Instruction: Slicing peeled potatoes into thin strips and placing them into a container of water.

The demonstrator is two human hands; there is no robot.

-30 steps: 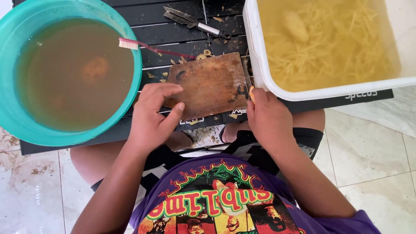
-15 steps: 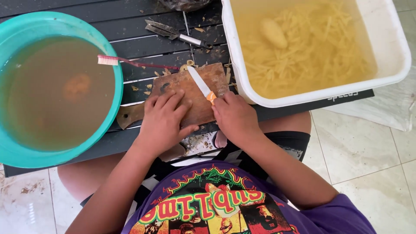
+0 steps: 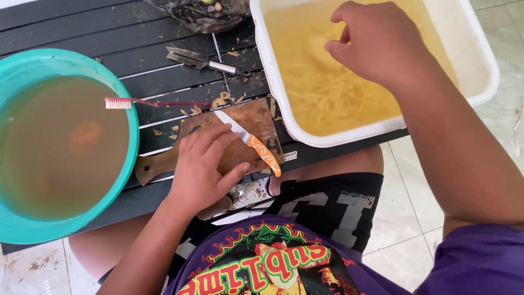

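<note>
Presently, the person is sitting at a dark slatted table (image 3: 164, 33). A teal basin (image 3: 128, 136) of murky brown water is occupying its left end, with a toothbrush (image 3: 117, 102) lying across the rim. A white tub (image 3: 273, 87) of yellowish water and cut strips is standing at the right end. The right hand (image 3: 376, 41) is reaching over this tub, fingers curled and partly open just above a pale lump (image 3: 316, 46) in the water; whether it is touching the lump, I cannot tell. The left hand (image 3: 204, 164) is lying flat and open on a worn board (image 3: 256, 117) between basin and tub, gripping nothing. A knife (image 3: 248, 142) with an orange handle is lying loose on the board, just beside the left fingers. A peeler (image 3: 199, 60) is lying farther up, among scattered peel.
</note>
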